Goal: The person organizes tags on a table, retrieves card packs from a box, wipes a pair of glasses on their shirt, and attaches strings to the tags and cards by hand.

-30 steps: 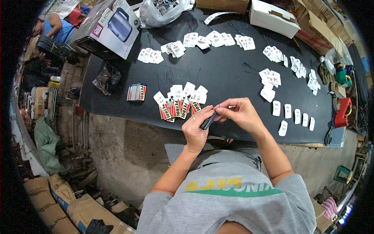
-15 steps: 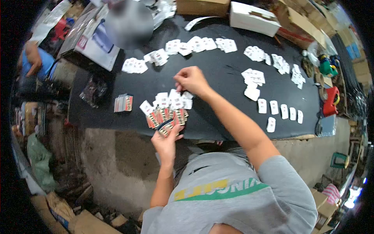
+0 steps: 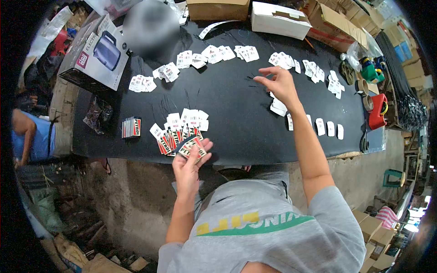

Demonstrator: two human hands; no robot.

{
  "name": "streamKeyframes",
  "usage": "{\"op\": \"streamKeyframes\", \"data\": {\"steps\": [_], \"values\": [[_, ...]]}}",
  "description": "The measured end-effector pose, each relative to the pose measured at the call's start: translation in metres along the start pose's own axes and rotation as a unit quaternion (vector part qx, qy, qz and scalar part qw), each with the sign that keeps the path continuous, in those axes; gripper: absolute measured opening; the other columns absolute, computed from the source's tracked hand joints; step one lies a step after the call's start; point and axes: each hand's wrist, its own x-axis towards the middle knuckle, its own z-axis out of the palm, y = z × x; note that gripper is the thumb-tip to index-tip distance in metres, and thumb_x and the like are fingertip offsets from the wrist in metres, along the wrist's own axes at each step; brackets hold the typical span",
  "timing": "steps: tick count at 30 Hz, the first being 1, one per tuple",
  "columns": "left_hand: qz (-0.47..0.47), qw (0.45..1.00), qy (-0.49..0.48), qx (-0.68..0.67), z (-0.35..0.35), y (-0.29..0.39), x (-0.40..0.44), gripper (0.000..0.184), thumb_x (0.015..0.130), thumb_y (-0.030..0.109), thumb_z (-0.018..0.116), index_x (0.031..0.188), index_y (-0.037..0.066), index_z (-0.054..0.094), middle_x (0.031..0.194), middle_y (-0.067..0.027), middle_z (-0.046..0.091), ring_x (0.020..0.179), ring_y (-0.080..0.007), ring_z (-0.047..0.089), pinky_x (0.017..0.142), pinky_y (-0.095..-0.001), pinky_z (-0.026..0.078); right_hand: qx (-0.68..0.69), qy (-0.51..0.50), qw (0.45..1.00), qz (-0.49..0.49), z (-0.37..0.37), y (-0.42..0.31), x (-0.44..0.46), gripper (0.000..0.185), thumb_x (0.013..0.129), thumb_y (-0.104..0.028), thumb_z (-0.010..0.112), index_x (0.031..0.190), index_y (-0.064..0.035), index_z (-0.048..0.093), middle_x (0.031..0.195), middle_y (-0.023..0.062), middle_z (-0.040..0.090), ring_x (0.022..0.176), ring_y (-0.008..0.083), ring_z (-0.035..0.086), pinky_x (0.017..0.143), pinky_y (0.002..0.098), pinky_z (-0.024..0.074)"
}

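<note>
My left hand (image 3: 190,166) grips a small stack of PETROL labels (image 3: 193,149), printed in red, cream and black, at the table's front edge. Just behind it, more PETROL labels (image 3: 165,144) lie fanned out, with white barcode tags (image 3: 174,121) over their upper ends and thin black strings trailing away. Over the right-centre of the table is my right hand (image 3: 278,85), thumb and forefinger apart with nothing seen between them. Below that hand sits a pile of white tags (image 3: 278,108), partly covered by my wrist. Left of the fanned labels stands a neat stack of PETROL labels (image 3: 131,128).
White tag piles (image 3: 214,53) form an arc across the black table (image 3: 227,109). Small tag stacks (image 3: 330,128) are at right, near a red tape dispenser (image 3: 378,111) and scissors (image 3: 364,141). A kettle box (image 3: 98,54) and white box (image 3: 280,22) stand behind. Another person (image 3: 34,136) is at far left.
My right hand has moved right, from above the fanned labels to the tag pile, and its fingers have parted. The held labels are turned more towards me. The camera view has shifted.
</note>
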Motion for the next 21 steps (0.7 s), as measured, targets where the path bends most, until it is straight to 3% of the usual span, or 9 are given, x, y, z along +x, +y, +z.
{"op": "streamKeyframes", "data": {"steps": [3,8,13,16,19,21], "values": [[-0.03,0.998,-0.039,0.031,0.024,0.002,0.003,0.028,0.093,0.015,0.057,0.114,-0.003,0.056,0.11,-0.0191,0.064,0.099,-0.027,0.065,0.07,-0.0294,0.059,-0.018,-0.103,0.994,0.038,0.008,0.021,0.005,0.029,0.07,-0.027,0.078,0.086,-0.0035,0.073,0.08,0.0148,0.068,0.072,0.024,0.064,0.066,0.0343,0.0504],[-0.039,0.997,-0.055,0.029,0.025,-0.015,0.008,0.024,0.09,0.017,0.062,0.107,0.0,0.063,0.102,-0.0141,0.068,0.094,-0.0228,0.067,0.07,-0.0288,0.058,0.141,-0.078,0.983,0.085,-0.016,-0.018,0.001,0.014,0.083,-0.01,0.067,0.087,0.002,0.07,0.067,0.0042,0.063,0.057,0.0064,0.058,0.056,0.0213,0.0445],[-0.026,0.999,-0.011,0.046,0.021,-0.026,0.013,0.022,0.088,0.015,0.066,0.104,0.0,0.065,0.096,-0.0111,0.069,0.086,-0.0187,0.069,0.069,-0.0266,0.056,0.334,-0.058,0.939,0.063,-0.03,-0.037,-0.006,0.017,0.086,-0.012,0.067,0.096,0.0019,0.069,0.078,0.0043,0.065,0.061,0.0074,0.058,0.056,0.0199,0.042],[-0.002,0.999,0.011,0.042,0.023,-0.022,0.017,0.019,0.086,0.01,0.067,0.102,0.0,0.065,0.092,-0.0093,0.07,0.08,-0.0177,0.069,0.065,-0.0254,0.057,0.363,-0.062,0.927,0.068,-0.023,-0.057,-0.021,0.018,0.086,-0.012,0.066,0.097,0.0016,0.069,0.077,0.0046,0.065,0.061,0.0071,0.058,0.055,0.0197,0.0438],[0.023,0.998,0.045,0.035,0.027,-0.018,0.022,0.016,0.084,0.006,0.068,0.098,0.0,0.064,0.089,-0.0091,0.069,0.075,-0.0178,0.069,0.06,-0.0236,0.058,0.322,-0.15,0.93,0.088,0.003,-0.074,-0.051,0.013,0.087,-0.015,0.067,0.091,-0.0035,0.07,0.072,0.0016,0.064,0.054,0.0058,0.055,0.051,0.0199,0.0438],[0.029,0.998,0.053,0.033,0.03,-0.015,0.024,0.016,0.084,0.006,0.068,0.098,-0.001,0.064,0.089,-0.0091,0.069,0.074,-0.0175,0.069,0.06,-0.0238,0.058,0.23,-0.183,0.956,0.017,0.026,-0.079,-0.077,0.01,0.084,-0.011,0.068,0.086,-0.0016,0.07,0.073,0.0026,0.063,0.06,0.0074,0.056,0.053,0.0222,0.0447]]}}
